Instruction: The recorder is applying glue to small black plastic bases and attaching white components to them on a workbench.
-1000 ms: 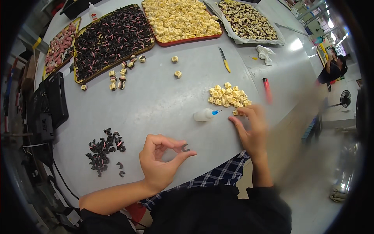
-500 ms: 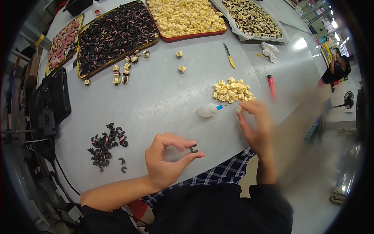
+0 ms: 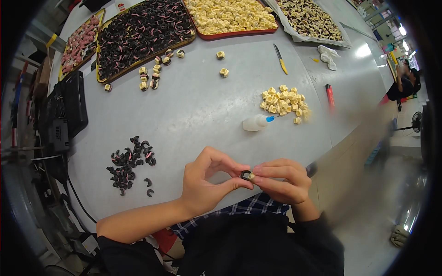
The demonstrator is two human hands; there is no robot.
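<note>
My left hand (image 3: 209,181) pinches a small black C-shaped piece (image 3: 245,174) between thumb and fingertips, near the table's front edge. From the right, my right hand (image 3: 285,181) holds a small cream-coloured block (image 3: 251,176) against the black piece's open side; fingertips hide most of the block. Ahead lies a white squeeze bottle (image 3: 254,123) on its side, with a blue needle tip. Beyond it is a pile of cream blocks (image 3: 283,101). Several loose black C-shaped pieces (image 3: 126,165), some with pink edges, lie to the left.
Trays of pink-and-white pieces (image 3: 80,43), black pieces (image 3: 142,37), cream blocks (image 3: 230,16) and mixed pieces (image 3: 313,20) line the far side. Joined black-and-cream pieces (image 3: 154,78) sit before them. A yellow-handled knife (image 3: 280,60), a red marker-like stick (image 3: 330,96) and a crumpled tissue (image 3: 328,56) lie right.
My right hand has come from beside the cream pile to my left hand, bringing a cream block against the black piece. The view has shifted slightly.
</note>
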